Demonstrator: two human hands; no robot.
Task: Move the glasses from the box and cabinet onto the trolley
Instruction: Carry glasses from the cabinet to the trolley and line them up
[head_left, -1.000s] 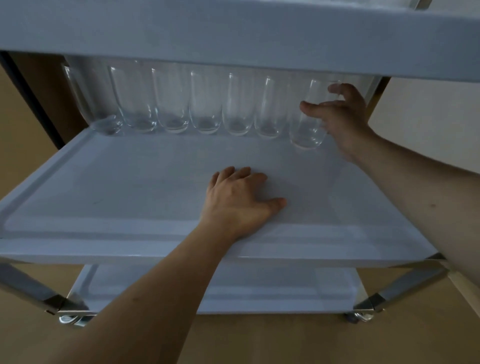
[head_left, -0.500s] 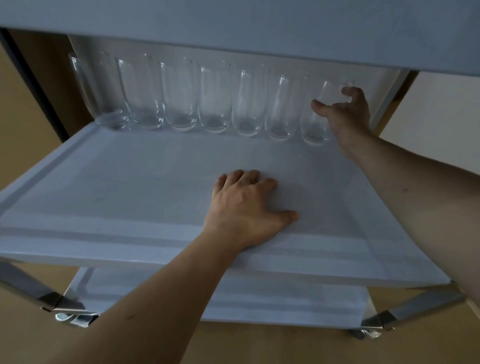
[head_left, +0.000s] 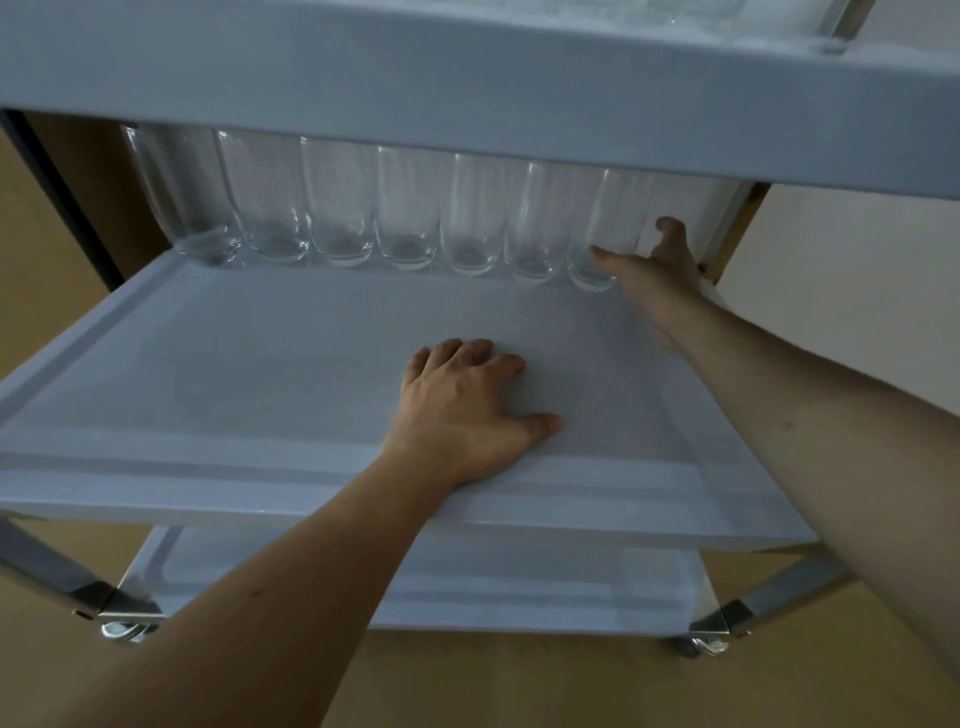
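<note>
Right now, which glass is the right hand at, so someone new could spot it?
Find the trolley's middle shelf, then the row of clear glasses along its back edge. It is the rightmost glass, the only one with the right hand beside it.

pretty dim, bluish cast | top shelf (head_left: 467, 67) shades the glasses (head_left: 405, 208) | brighter wall (head_left: 857, 270) at right | soft focus | wide-angle bend at edges

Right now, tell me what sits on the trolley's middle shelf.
Seven clear glasses line the middle shelf at the back; the left hand rests flat near the front. The upper shelf hides their rims.
</note>
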